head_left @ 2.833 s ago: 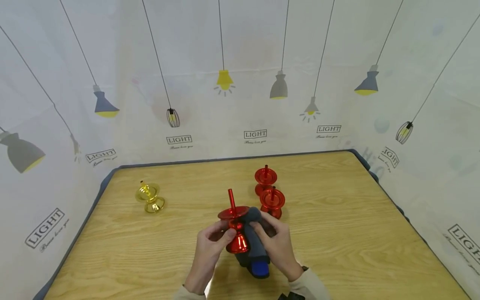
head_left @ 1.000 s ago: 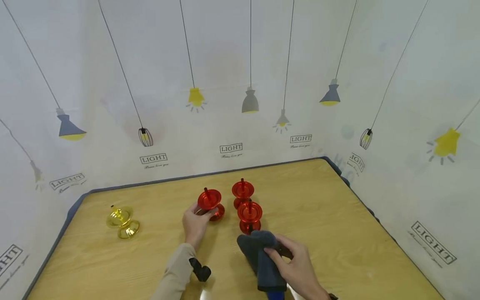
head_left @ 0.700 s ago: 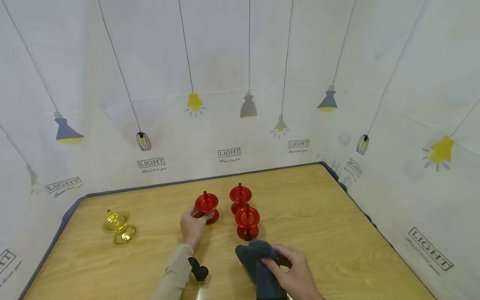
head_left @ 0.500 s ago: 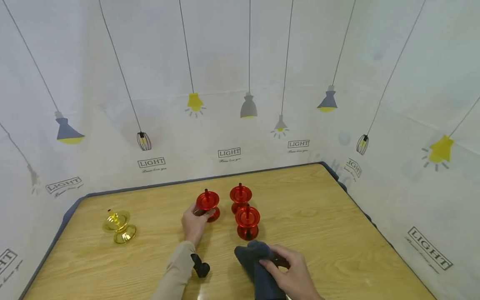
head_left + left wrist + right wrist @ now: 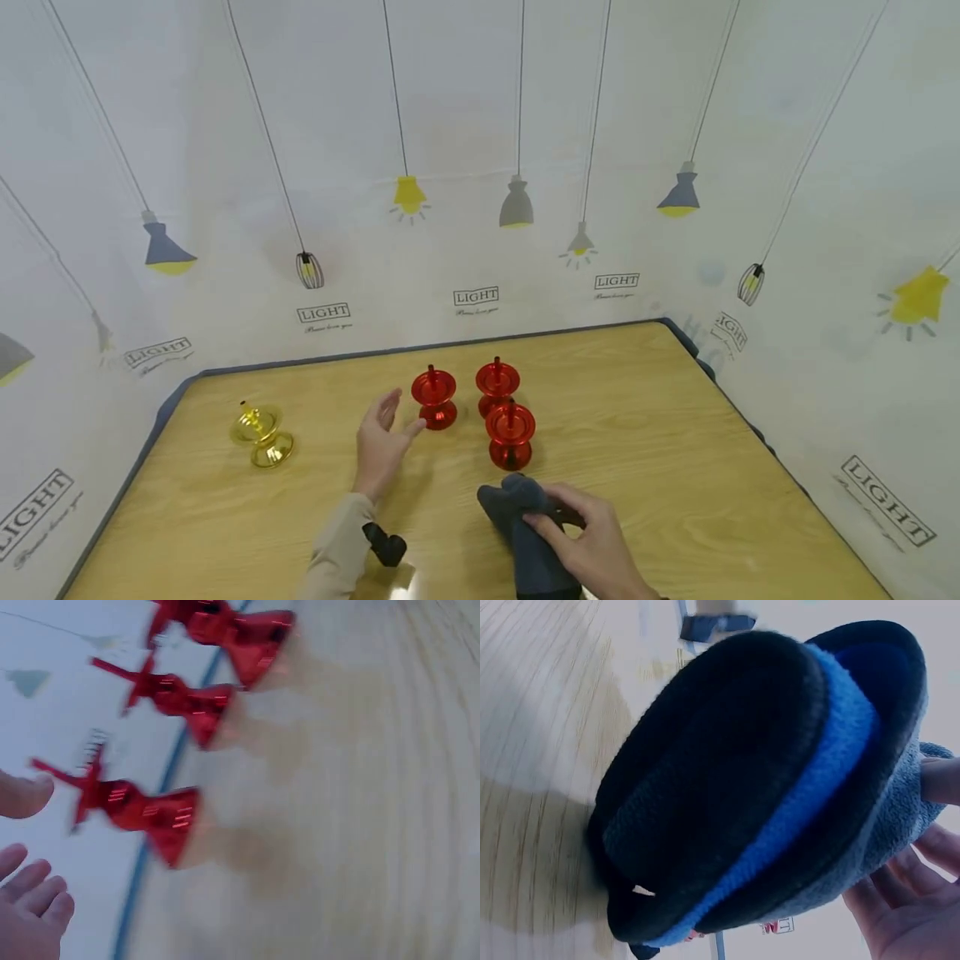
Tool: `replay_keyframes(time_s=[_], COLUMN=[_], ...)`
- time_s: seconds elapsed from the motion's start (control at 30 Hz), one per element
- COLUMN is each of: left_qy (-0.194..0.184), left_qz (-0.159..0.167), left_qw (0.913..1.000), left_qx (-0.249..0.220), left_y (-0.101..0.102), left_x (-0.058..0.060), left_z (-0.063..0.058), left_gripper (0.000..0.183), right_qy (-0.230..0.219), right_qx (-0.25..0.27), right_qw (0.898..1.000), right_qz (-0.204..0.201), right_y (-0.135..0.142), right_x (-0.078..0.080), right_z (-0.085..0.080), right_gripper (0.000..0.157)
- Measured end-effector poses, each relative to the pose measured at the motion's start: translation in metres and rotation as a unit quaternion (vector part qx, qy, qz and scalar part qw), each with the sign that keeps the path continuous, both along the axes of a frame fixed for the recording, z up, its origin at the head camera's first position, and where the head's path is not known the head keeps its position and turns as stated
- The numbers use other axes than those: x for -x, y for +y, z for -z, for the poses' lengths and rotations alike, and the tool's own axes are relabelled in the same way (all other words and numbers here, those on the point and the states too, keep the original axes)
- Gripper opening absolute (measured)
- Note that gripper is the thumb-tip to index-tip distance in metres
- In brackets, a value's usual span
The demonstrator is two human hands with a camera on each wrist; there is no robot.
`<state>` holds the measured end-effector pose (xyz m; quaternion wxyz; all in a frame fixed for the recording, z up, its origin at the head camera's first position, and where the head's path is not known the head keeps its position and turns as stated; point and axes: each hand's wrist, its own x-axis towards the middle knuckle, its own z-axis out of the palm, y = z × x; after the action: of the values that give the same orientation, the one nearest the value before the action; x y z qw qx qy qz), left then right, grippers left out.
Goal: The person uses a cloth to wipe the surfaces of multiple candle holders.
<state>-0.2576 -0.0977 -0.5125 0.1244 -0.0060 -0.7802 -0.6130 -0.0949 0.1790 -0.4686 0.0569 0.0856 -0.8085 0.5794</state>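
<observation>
Three red metallic candle holders stand upright on the wooden table: a left one (image 5: 437, 400), a back one (image 5: 497, 381) and a front one (image 5: 511, 437). My left hand (image 5: 381, 447) is just left of the left candle holder, fingers spread and apart from it. In the left wrist view the thumb is near that candle holder's (image 5: 142, 814) spike, with a gap to its base. My right hand (image 5: 592, 533) pinches a folded dark blue-grey cloth (image 5: 528, 533) in front of the front candle holder. Black edging and a bright blue side of the cloth (image 5: 780, 847) show in the right wrist view.
A gold candle holder (image 5: 258, 433) stands at the left of the table (image 5: 712, 492). Pale walls printed with lamps and a dark blue edging (image 5: 420, 344) border the table's back and sides.
The left hand carried a red candle holder from beside the cloth to a spot left of the other two, then let go and drew back left. The right hand still pinches the cloth.
</observation>
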Motion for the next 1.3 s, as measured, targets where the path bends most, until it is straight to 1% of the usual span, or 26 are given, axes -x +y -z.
replay_keyframes(time_s=[0.03, 0.07, 0.1, 0.13, 0.17, 0.2, 0.23, 0.27, 0.3, 0.33, 0.4, 0.43, 0.5, 0.57, 0.63, 0.7, 0.77, 0.87, 0.93, 0.97, 1.03, 1.1, 1.13, 1.17, 1.23, 1.3], left_qy=[0.022, 0.051, 0.082, 0.110, 0.127, 0.136, 0.133, 0.118, 0.090, 0.056, -0.013, -0.039, -0.074, -0.090, -0.093, -0.092, -0.087, -0.072, -0.056, -0.049, -0.039, -0.035, -0.033, -0.030, -0.009, 0.034], left_qz=[-0.011, -0.037, -0.078, -0.127, -0.181, -0.234, -0.279, -0.312, -0.330, -0.336, -0.325, -0.314, -0.293, -0.281, -0.279, -0.288, -0.297, -0.309, -0.302, -0.289, -0.241, -0.164, -0.123, -0.080, -0.005, 0.052], left_qw=[0.9996, 0.9978, 0.9932, 0.9851, 0.9744, 0.9619, 0.9505, 0.9426, 0.9398, 0.9399, 0.9446, 0.9471, 0.9512, 0.9535, 0.9540, 0.9520, 0.9507, 0.9478, 0.9491, 0.9524, 0.9638, 0.9768, 0.9802, 0.9819, 0.9806, 0.9717], left_qx=[0.011, 0.019, 0.028, 0.037, 0.040, 0.038, 0.028, 0.010, -0.008, -0.022, -0.043, -0.053, -0.060, -0.059, -0.057, -0.045, -0.018, 0.032, 0.068, 0.083, 0.108, 0.132, 0.152, 0.169, 0.196, 0.228], left_y=[-0.007, -0.015, -0.024, -0.034, -0.044, -0.055, -0.065, -0.074, -0.083, -0.091, -0.107, -0.114, -0.127, -0.138, -0.147, -0.153, -0.157, -0.160, -0.158, -0.155, -0.147, -0.135, -0.127, -0.119, -0.100, -0.080], left_x=[-0.005, -0.008, -0.010, -0.012, -0.013, -0.012, -0.011, -0.010, -0.009, -0.008, -0.008, -0.008, -0.008, -0.007, -0.007, -0.008, -0.009, -0.010, -0.012, -0.014, -0.017, -0.020, -0.023, -0.025, -0.031, -0.039], left_z=[-0.008, -0.017, -0.024, -0.030, -0.035, -0.038, -0.039, -0.039, -0.037, -0.033, -0.022, -0.016, -0.002, 0.010, 0.019, 0.023, 0.024, 0.024, 0.025, 0.025, 0.021, 0.010, 0.002, -0.006, -0.024, -0.040], left_gripper=[0.059, 0.055, 0.052, 0.053, 0.057, 0.065, 0.076, 0.089, 0.104, 0.117, 0.134, 0.138, 0.138, 0.132, 0.123, 0.111, 0.096, 0.069, 0.054, 0.048, 0.043, 0.048, 0.051, 0.055, 0.059, 0.058], right_qy=[-0.004, -0.009, -0.011, -0.012, -0.013, -0.012, -0.011, -0.010, -0.009, -0.011, -0.015, -0.017, -0.019, -0.020, -0.017, -0.017, -0.020, -0.026, -0.031, -0.031, -0.034, -0.033, -0.030, -0.028, -0.023, -0.013], right_qx=[0.000, 0.000, -0.002, -0.002, -0.001, 0.000, 0.000, 0.001, 0.002, 0.005, 0.008, 0.009, 0.012, 0.014, 0.015, 0.017, 0.018, 0.013, 0.011, 0.011, 0.017, 0.035, 0.047, 0.060, 0.085, 0.107], right_qw=[1.000, 1.000, 1.000, 1.000, 1.000, 1.000, 1.000, 1.000, 1.000, 1.000, 1.000, 1.000, 1.000, 1.000, 1.000, 1.000, 0.999, 0.999, 0.999, 0.999, 0.999, 0.999, 0.998, 0.998, 0.995, 0.992], right_qz=[0.003, 0.005, 0.006, 0.008, 0.010, 0.010, 0.012, 0.012, 0.012, 0.011, 0.004, 0.000, -0.010, -0.017, -0.019, -0.019, -0.017, -0.021, -0.024, -0.025, -0.021, -0.006, 0.004, 0.016, 0.043, 0.068], right_y=[0.000, 0.000, 0.000, 0.000, 0.001, 0.001, 0.001, 0.001, 0.002, 0.002, 0.001, 0.000, -0.002, -0.004, -0.006, -0.008, -0.011, -0.014, -0.015, -0.016, -0.017, -0.019, -0.021, -0.022, -0.026, -0.030], right_x=[0.001, 0.001, 0.001, 0.001, 0.001, 0.001, 0.001, 0.001, 0.001, 0.001, 0.001, 0.001, 0.001, 0.000, 0.000, 0.000, 0.001, 0.002, 0.003, 0.003, 0.004, 0.006, 0.007, 0.008, 0.012, 0.016], right_z=[-0.001, -0.001, -0.001, -0.002, -0.003, -0.003, -0.004, -0.005, -0.006, -0.007, -0.008, -0.008, -0.007, -0.006, -0.005, -0.004, -0.004, -0.004, -0.003, -0.002, -0.002, -0.004, -0.005, -0.006, -0.008, -0.010], right_gripper=[0.024, 0.025, 0.025, 0.025, 0.025, 0.026, 0.026, 0.026, 0.026, 0.026, 0.027, 0.027, 0.028, 0.028, 0.028, 0.028, 0.027, 0.027, 0.027, 0.027, 0.027, 0.027, 0.026, 0.025, 0.023, 0.023])
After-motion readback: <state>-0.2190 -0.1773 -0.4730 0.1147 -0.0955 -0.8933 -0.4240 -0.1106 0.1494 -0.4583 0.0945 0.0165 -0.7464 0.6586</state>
